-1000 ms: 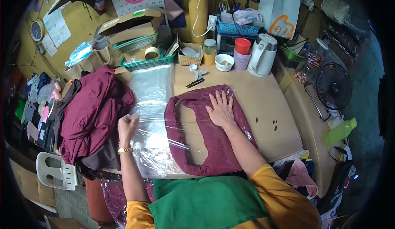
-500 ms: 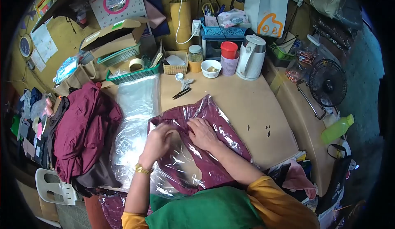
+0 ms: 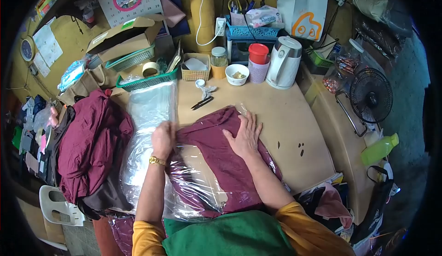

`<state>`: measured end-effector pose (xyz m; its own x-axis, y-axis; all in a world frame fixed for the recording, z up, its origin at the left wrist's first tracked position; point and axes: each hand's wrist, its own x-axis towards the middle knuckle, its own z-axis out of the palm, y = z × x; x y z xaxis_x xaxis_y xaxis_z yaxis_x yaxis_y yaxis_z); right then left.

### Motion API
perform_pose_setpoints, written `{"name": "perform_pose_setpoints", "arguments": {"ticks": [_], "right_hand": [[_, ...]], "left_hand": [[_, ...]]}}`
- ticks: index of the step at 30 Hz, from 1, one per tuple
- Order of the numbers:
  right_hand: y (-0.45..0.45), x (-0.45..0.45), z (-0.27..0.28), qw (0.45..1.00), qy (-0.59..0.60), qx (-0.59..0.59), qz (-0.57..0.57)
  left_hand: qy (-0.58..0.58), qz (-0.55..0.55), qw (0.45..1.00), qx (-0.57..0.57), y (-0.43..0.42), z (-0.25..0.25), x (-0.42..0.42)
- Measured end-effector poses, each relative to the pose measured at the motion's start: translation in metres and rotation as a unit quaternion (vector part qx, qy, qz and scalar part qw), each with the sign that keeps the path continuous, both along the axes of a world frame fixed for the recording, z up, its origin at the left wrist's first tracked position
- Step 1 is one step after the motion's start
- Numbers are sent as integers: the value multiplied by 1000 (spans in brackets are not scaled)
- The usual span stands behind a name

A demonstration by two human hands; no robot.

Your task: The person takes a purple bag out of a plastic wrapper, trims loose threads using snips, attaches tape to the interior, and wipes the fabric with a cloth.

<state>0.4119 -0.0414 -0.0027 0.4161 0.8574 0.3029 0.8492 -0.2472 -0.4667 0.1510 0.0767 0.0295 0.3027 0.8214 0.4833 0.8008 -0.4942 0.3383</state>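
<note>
A maroon garment (image 3: 216, 145) lies in a clear plastic bag (image 3: 198, 173) on the table in front of me. My left hand (image 3: 164, 140) is closed at the bag's left edge, pinching the plastic, which pulls into tight creases below it. Its fingertips are partly hidden. My right hand (image 3: 245, 135) rests flat with fingers spread on the upper right part of the bagged garment. Left of the bag lies a stack of clear plastic bags (image 3: 149, 108), its lower end beneath my left forearm. A heap of maroon garments (image 3: 92, 141) sits farther left.
Black thread snips (image 3: 202, 103) lie beyond the garment. Along the back stand a green basket (image 3: 147, 82), a glass jar (image 3: 219, 62), a white bowl (image 3: 237, 75), a red-lidded cup (image 3: 258, 62) and a white electric kettle (image 3: 284, 62). A black fan (image 3: 370, 96) and a green bottle (image 3: 380, 149) are at right.
My left hand has moved left and up to the bag's edge and closed there. My right hand has shifted right and up, its fingers now spread. The bag's left side is drawn tighter.
</note>
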Motion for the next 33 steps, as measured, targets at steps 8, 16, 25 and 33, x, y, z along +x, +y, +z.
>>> {"name": "perform_pose_setpoints", "arguments": {"ticks": [8, 16, 25, 33], "right_hand": [[9, 1, -5, 986, -127, -24, 107], [19, 18, 4, 965, -154, -58, 204], [20, 18, 0, 965, -157, -59, 200], [18, 16, 0, 967, -152, -59, 194]], "left_hand": [[47, 106, 987, -111, -51, 55, -134], [-149, 178, 970, -71, -117, 47, -162], [-222, 119, 941, -225, -141, 13, -157], [-681, 52, 679, -269, -148, 17, -144]]}}
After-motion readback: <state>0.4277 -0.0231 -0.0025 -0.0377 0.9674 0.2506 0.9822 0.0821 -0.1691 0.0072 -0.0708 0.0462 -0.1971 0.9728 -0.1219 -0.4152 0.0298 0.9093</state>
